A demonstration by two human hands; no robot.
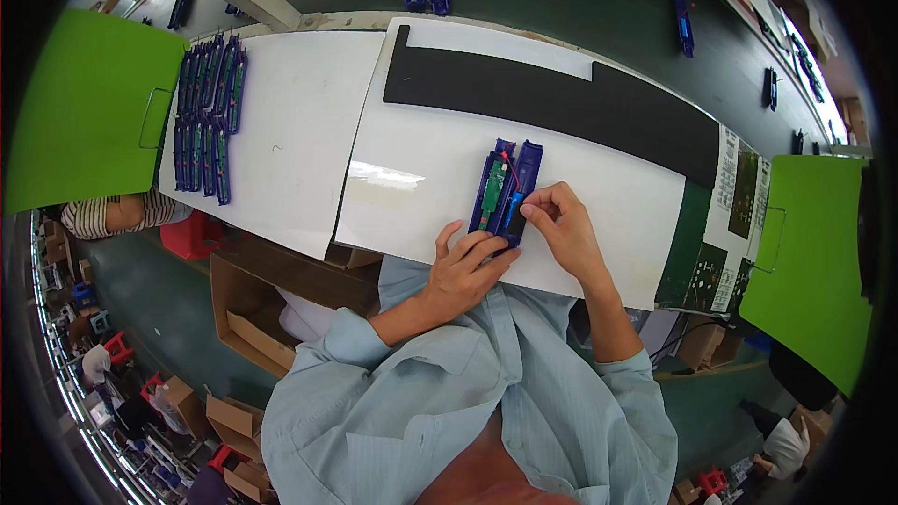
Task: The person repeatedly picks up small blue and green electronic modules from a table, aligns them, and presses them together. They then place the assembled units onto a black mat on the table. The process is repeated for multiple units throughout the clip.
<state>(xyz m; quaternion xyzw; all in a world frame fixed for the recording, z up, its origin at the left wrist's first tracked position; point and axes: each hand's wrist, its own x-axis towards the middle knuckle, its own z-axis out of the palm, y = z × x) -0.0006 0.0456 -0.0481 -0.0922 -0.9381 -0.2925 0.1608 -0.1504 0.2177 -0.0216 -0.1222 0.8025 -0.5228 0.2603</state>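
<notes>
The left hand (465, 271) comes in from bottom centre, fingers bent over the housing's lower end; whether they grip it is unclear. The right hand (568, 229) angles in from lower right, thumb and index drawn together at its right edge; any grip is hidden. The blue plastic housing (530, 164) lies opened mid-frame on the white surface (402, 224), showing a green circuit board (492, 192), red wire (508, 161) and bright-blue cylindrical part (514, 210).

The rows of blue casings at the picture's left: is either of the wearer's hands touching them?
No: the left hand and right hand are both at the open blue casing, well away from the rows.
</notes>
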